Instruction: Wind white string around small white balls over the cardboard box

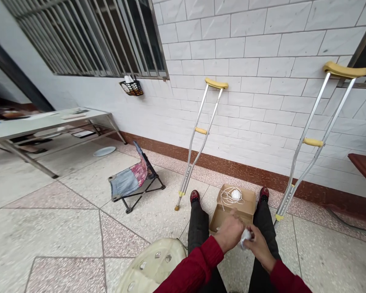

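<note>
In the head view my hands meet above an open cardboard box on the floor between my feet. My right hand grips a small white bundle, its exact kind unclear. Close against that bundle, my left hand is closed with its fingers curled; whatever it pinches, if anything, is hidden. A loose coil of white cord with a round white piece lies on the far part of the box. The box's near inside is partly covered by my left hand.
Two crutches lean on the tiled wall, one on each side. A folding chair stands to the left, and a pale round plastic stool is beside my left leg. Farther left is a low table.
</note>
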Tool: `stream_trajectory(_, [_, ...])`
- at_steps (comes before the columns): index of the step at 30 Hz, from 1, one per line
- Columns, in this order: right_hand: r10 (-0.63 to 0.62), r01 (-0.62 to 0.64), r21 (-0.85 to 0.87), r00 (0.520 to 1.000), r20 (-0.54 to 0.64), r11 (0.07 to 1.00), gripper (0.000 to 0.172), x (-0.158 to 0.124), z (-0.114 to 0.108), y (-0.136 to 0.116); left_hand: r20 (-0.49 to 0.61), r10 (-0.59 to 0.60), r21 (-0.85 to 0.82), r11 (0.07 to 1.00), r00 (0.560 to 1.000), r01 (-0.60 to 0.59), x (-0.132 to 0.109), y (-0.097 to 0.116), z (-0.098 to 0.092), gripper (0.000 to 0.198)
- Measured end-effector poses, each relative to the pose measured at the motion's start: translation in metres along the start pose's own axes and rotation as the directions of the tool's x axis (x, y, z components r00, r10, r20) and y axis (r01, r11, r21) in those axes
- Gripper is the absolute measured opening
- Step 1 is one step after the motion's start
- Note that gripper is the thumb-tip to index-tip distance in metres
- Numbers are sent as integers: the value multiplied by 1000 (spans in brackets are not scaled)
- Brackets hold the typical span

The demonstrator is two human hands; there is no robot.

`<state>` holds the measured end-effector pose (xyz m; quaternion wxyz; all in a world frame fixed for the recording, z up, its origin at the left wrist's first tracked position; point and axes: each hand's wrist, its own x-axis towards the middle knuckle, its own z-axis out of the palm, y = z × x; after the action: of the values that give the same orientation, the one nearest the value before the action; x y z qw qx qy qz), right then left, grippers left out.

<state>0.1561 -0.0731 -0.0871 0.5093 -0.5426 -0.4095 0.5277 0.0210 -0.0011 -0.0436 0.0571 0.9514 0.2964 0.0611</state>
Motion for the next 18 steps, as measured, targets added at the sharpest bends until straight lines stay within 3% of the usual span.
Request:
stream_trajectory(3, [-9,12,59,999,-52,998,40,17,3,-17,2,-90,20,996,996,90,-5,11,0,14])
stream_trajectory(6, [-6,15,96,996,-92,995,44,29,-1,-24,-8,-219,-137,967,976,216,-18,17,2,17])
stream_trajectory(9, [-19,32,162,997,-81,986,50,29,-5,-26,36,-266,-325,908,963,263,-34,21,8,25])
stream_trajectory(13, [-49,48,171,999,-1,984,49,10,-3,-36,120,-318,-546,770,940,331,-44,23,22,33])
stream_trajectory(18, [-29,26,29,994,108,999,58,-28,-2,-48,131,-312,-668,673,941,316,-44,13,47,18])
